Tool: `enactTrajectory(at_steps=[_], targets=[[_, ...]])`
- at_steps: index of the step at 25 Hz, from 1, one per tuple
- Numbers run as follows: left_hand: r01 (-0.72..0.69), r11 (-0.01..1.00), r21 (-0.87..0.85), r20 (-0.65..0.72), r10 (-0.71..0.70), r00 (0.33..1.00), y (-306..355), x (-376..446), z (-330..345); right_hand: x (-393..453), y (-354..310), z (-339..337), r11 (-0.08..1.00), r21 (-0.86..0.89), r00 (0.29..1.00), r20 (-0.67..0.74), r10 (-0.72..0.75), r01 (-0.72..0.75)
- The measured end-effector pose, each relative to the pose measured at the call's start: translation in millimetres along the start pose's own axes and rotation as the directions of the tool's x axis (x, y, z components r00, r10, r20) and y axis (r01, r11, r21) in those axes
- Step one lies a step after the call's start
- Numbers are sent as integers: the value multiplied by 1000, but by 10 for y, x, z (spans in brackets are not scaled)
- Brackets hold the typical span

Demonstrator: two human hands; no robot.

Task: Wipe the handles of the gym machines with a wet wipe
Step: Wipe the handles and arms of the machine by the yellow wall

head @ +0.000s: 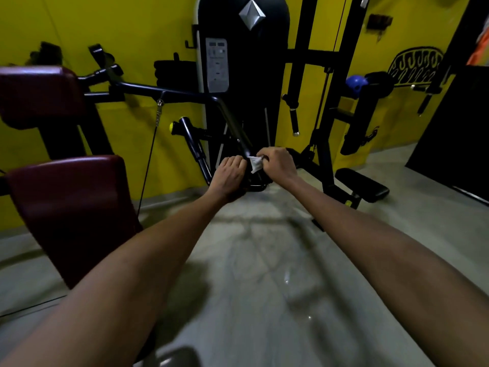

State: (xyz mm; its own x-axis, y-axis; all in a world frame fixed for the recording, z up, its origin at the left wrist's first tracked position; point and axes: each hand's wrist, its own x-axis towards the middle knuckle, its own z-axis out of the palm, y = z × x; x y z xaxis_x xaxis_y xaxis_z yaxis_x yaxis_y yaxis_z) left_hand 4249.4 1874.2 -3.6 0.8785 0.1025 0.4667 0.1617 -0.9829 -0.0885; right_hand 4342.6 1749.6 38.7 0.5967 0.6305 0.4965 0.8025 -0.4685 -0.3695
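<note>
A long black pull bar [185,95] hangs from a cable and bends down to its right handle end [239,139]. My left hand [229,176] curls around the lower end of that handle. My right hand [277,162] pinches a crumpled white wet wipe [255,163] against the handle, just right of my left hand. The handle's tip is hidden behind both hands.
Dark red seat pads [71,207] stand at the left. A black weight-stack tower [243,62] rises behind the bar against a yellow wall. Another black frame with hanging handles [293,115], a black bench pad [362,186] and a blue ball [356,84] are at the right. Grey floor [264,260] spreads below.
</note>
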Motion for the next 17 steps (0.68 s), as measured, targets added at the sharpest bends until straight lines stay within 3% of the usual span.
enactTrajectory(at_steps=[7, 17], targets=[[121, 989, 81, 39, -124, 991, 160, 260, 133, 165, 186, -45, 1000, 23, 1000, 16, -18, 17], [361, 928, 95, 63, -367, 928, -18, 988, 422, 718, 750, 75, 962, -81, 957, 153, -247, 261]])
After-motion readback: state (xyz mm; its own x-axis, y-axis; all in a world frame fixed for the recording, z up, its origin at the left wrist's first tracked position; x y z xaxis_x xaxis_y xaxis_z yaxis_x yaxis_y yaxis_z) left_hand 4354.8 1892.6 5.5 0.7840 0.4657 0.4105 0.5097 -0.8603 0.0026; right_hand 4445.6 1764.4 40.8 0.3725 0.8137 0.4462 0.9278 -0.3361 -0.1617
